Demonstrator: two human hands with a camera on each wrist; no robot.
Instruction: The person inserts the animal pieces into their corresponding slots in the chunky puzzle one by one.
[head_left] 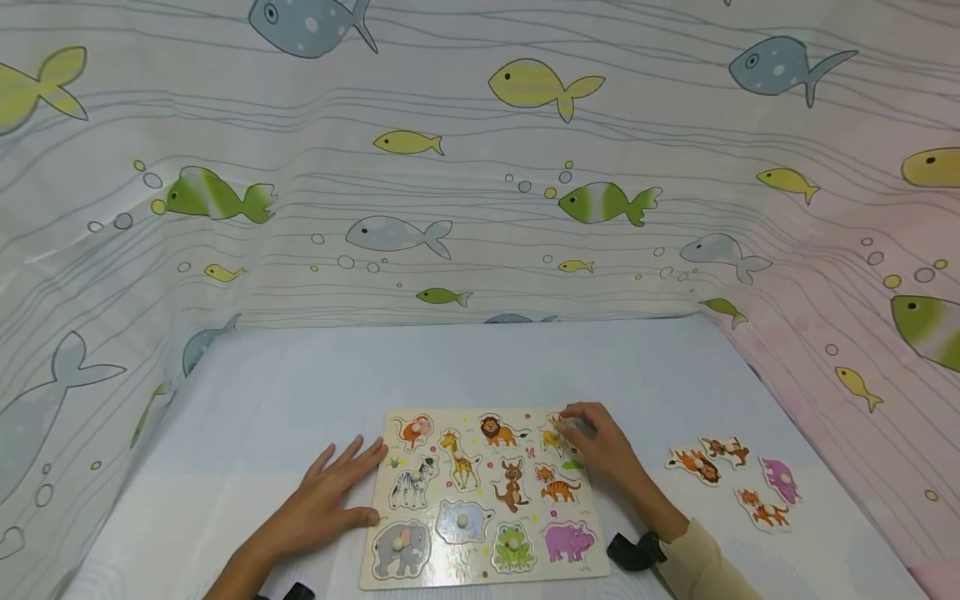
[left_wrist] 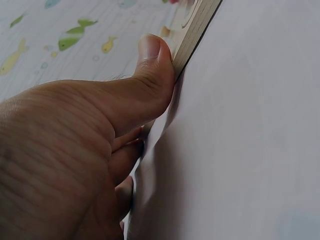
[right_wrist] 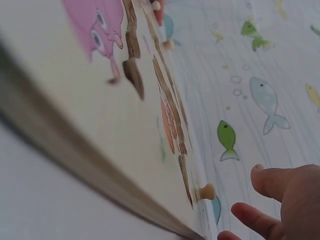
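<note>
A wooden knob puzzle board (head_left: pixel 450 575) with animal pictures lies on the table. My left hand (head_left: pixel 333 500) has its fingers spread along the board's left side, the thumb touching its edge in the left wrist view. Over the top right corner of the board is my right hand (head_left: pixel 603 446), its fingertips close to a yellow animal piece (head_left: pixel 553 440) that they partly hide. In the right wrist view the fingers (right_wrist: pixel 272 182) stand apart from a wooden knob (right_wrist: pixel 207 191), with nothing between them. Knobbed elephant (head_left: pixel 393 554), rhino (head_left: pixel 453 527) and frog (head_left: pixel 513 560) pieces sit in the lower board.
Several loose pieces lie right of the board: a lion (head_left: pixel 697 468), a brown animal (head_left: pixel 727 451), a purple hippo (head_left: pixel 780 479) and a tiger (head_left: pixel 763 510). A black strap (head_left: pixel 636 552) is at the right wrist. Fish-patterned cloth (head_left: pixel 480 183) hangs behind the table.
</note>
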